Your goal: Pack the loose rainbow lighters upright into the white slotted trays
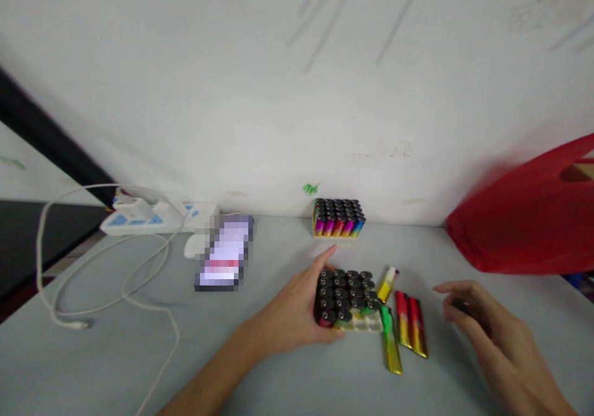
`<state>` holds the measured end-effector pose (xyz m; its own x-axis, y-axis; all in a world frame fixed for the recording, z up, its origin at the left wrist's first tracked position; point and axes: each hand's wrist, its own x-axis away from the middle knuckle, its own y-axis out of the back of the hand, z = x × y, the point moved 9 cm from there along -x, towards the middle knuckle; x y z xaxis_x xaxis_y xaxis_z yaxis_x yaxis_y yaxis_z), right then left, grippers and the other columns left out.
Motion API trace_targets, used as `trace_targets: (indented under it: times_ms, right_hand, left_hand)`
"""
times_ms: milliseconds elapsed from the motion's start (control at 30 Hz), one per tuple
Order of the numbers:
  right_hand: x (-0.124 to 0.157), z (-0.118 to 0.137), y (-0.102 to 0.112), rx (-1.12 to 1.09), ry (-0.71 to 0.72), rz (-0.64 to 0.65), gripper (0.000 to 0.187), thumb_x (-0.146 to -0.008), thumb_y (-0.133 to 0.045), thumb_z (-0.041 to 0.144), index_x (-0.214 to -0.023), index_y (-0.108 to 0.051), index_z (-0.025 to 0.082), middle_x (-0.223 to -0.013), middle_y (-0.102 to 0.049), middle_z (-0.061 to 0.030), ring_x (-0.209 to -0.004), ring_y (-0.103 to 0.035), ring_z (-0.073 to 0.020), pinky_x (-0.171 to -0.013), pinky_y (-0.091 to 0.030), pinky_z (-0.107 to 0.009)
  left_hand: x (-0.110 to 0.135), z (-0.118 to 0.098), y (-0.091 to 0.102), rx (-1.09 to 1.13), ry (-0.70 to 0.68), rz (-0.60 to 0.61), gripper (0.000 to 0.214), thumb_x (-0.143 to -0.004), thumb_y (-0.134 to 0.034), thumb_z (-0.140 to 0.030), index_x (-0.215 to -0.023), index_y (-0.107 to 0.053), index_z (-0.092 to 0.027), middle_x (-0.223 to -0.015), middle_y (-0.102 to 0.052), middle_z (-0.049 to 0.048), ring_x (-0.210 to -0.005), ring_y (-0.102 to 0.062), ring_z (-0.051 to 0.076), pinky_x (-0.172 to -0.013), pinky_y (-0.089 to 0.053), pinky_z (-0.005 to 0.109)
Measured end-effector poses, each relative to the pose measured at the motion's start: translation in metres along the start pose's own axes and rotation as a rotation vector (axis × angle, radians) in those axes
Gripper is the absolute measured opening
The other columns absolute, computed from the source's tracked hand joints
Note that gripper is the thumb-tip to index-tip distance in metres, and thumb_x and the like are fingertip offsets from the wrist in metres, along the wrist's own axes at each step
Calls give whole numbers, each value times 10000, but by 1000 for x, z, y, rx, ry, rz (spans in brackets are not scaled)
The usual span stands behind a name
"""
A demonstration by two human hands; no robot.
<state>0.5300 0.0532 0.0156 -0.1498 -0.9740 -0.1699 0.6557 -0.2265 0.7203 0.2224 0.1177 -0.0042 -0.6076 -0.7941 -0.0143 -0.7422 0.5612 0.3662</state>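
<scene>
My left hand [297, 311] is wrapped round the left side of a white tray [366, 323] with several upright black-topped lighters [341, 293] in it. Open cells show at the tray's near right corner. Beside the tray lie loose lighters in shiny colours: a green and yellow one [391, 342], a yellow one with a white end [388, 285], and two red and yellow ones [411, 324]. To their right, above the table, my right hand [487, 329] is closed on what looks like a lighter; only its black end [461, 306] shows between the fingers.
A second tray of lighters [338, 219] stands by the wall. On the left are a phone [225, 252], a power strip [160, 218] and a looping white cable [153, 304]. A red bag [524, 224] stands at the right edge of the grey table [278, 379].
</scene>
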Motion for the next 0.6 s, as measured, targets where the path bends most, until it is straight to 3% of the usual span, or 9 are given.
trace_targets:
  times_ms: [100, 200, 300, 400, 467, 533, 600]
  right_hand:
    - [-13, 11, -13, -208, -112, 119, 445, -1068, -536, 579, -1275, -713, 228, -747, -683, -24, -621, -606, -213, -540, -468, -322]
    - [-32, 40, -28, -416, -146, 192, 540, -1042, -622, 629, -1397, -663, 224, -841, -717, -34, -578, -526, -167, -489, -405, -293]
    - [-51, 67, -39, -531, -120, 223, 651, -1000, -678, 688, -1460, -595, 235, -864, -743, -27, -466, -360, -104, -421, -262, -263]
    - [-66, 74, -44, -566, -113, 199, 560, -1014, -670, 685, -1285, -694, 196, -711, -690, -17, -518, -342, -118, -453, -229, -257]
    - [-71, 70, -47, -647, -128, 193, 522, -1048, -619, 671, -1113, -756, 172, -709, -672, -37, -567, -365, -130, -479, -282, -263]
    - [-71, 65, -52, -786, -149, 198, 481, -1051, -640, 642, -1000, -758, 178, -699, -615, -19, -596, -398, -133, -509, -347, -259]
    - [-68, 61, -58, -923, -178, 216, 387, -1027, -722, 597, -969, -712, 214, -670, -521, 33, -562, -379, -116, -491, -328, -242]
  left_hand:
    - [0, 1, 0, 18, 11, 11, 1336, -719, -960, -199, -1783, -156, -269, -1549, -617, 122, -1369, -645, 350, -1263, -440, 496]
    - [-1, 0, 1, 20, 21, 11, 1339, -715, -971, -225, -1782, -163, -273, -1528, -632, 128, -1347, -656, 359, -1239, -462, 506]
    - [-1, -2, 0, 26, 16, 18, 1335, -723, -965, -223, -1783, -155, -280, -1513, -640, 130, -1273, -695, 343, -1188, -506, 491]
    - [-1, -2, 1, 23, 13, 12, 1338, -723, -956, -193, -1785, -148, -294, -1497, -653, 121, -1265, -700, 338, -1191, -504, 489]
    - [-1, -1, 1, 29, 21, 7, 1346, -716, -962, -190, -1786, -152, -292, -1498, -653, 125, -1276, -697, 345, -1196, -501, 494]
    - [0, 0, 1, 38, 29, 5, 1349, -715, -966, -198, -1787, -152, -284, -1523, -638, 137, -1291, -694, 352, -1198, -502, 498]
    - [0, 1, 1, 39, 33, 7, 1350, -710, -970, -203, -1787, -159, -277, -1549, -620, 148, -1308, -688, 358, -1211, -495, 503]
